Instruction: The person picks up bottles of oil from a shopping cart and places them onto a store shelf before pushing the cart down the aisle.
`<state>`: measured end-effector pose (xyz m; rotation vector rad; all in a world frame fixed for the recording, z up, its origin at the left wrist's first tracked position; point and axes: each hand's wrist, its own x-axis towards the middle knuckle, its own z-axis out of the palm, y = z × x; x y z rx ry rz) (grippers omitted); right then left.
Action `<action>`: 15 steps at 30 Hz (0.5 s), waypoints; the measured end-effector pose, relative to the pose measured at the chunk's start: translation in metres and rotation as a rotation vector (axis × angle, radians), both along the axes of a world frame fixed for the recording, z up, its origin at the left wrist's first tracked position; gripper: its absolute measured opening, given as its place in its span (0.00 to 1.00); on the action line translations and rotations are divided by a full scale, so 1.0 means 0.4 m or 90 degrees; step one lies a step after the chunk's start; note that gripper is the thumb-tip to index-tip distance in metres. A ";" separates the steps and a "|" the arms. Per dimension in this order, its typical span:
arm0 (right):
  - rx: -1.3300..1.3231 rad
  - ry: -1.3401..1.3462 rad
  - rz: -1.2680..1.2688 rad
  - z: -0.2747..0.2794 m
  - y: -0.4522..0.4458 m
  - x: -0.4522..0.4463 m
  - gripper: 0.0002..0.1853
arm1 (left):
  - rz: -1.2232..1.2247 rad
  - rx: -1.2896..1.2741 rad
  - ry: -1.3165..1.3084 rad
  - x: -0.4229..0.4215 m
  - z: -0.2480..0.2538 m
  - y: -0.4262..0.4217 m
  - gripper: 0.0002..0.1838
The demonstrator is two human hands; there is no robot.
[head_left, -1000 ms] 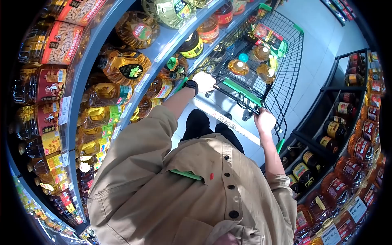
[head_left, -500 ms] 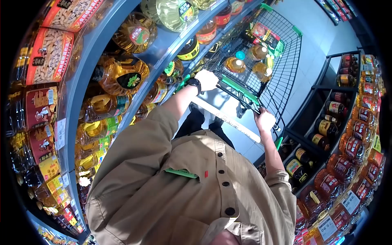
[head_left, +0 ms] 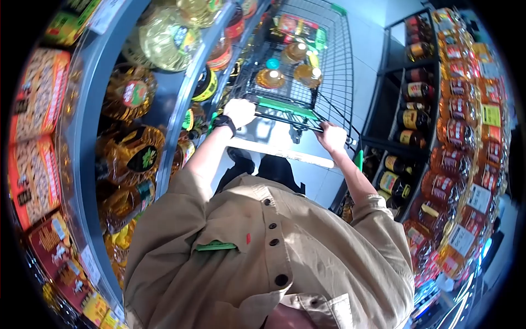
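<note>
A wire shopping cart (head_left: 335, 71) with green trim stands ahead of my body. My left hand (head_left: 240, 113), with a dark watch at the wrist, is wrapped round the left part of the cart's frame behind the basket. Around the right part of that frame my right hand (head_left: 332, 137) is closed. Inside the basket are oil bottles (head_left: 270, 78) with yellow oil, and a red package (head_left: 297, 26) lies at the far end. A pale bar (head_left: 282, 153) with printing crosses between my forearms, nearer my body.
On the left, a tall grey shelf (head_left: 178, 93) holds large oil bottles (head_left: 145, 156) and red boxed goods (head_left: 38, 98) close to my left arm. On the right stands a black rack (head_left: 387, 88) of dark bottles, beside stacked bottles (head_left: 457, 104). Pale floor tiles (head_left: 370, 41) show beyond the cart.
The view has turned, so the cart and both hands appear farther left in the picture. The right-hand rack shows more fully. Both hands have kept their hold on the cart.
</note>
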<state>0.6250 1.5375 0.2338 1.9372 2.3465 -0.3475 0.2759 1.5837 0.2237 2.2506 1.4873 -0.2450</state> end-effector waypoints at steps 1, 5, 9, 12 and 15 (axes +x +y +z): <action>0.012 0.016 0.002 0.008 0.004 -0.002 0.14 | -0.005 0.001 0.004 0.001 0.011 0.005 0.16; 0.050 0.051 0.015 -0.014 0.013 0.007 0.13 | -0.001 -0.005 0.012 0.004 -0.003 0.017 0.11; 0.029 0.056 0.011 -0.017 0.025 0.013 0.12 | -0.019 0.000 0.019 0.003 0.003 0.023 0.13; -0.010 0.048 -0.009 -0.011 0.035 0.011 0.11 | 0.003 0.014 0.011 0.009 -0.004 0.023 0.18; -0.035 0.071 -0.023 -0.018 0.044 0.023 0.14 | 0.003 0.078 -0.018 0.012 -0.018 0.024 0.18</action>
